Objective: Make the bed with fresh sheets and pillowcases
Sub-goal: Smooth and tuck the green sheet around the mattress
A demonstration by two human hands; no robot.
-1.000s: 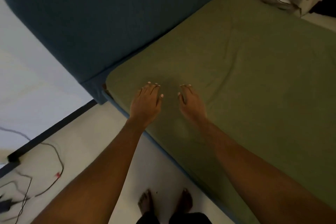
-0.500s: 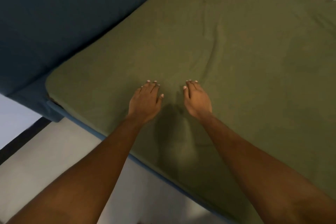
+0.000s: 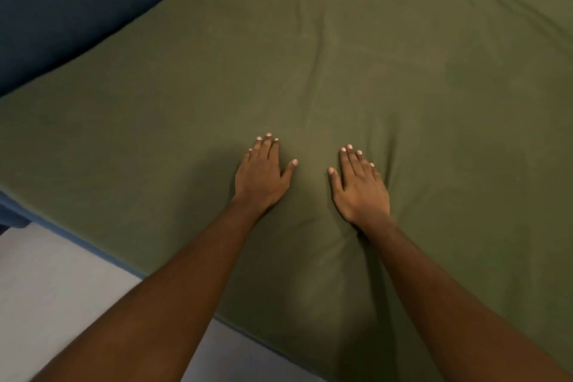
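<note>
An olive green sheet [image 3: 387, 65] covers the mattress and fills most of the view. A long crease runs up its middle from between my hands. My left hand [image 3: 262, 175] lies flat on the sheet with straight fingers, palm down. My right hand [image 3: 359, 184] rests flat beside it, a hand's width to the right, and the sheet dimples around its wrist. Neither hand holds anything.
A dark blue upholstered headboard [image 3: 68, 0] stands along the bed's upper left side. The blue bed base [image 3: 15, 211] shows under the sheet's left corner. Pale floor [image 3: 55, 288] lies at the lower left by the bed's near edge.
Both hands have slid from near the bed's head corner further onto the middle of the sheet and moved slightly apart. The view has shifted right, and the pile of bedding beyond the bed is out of sight.
</note>
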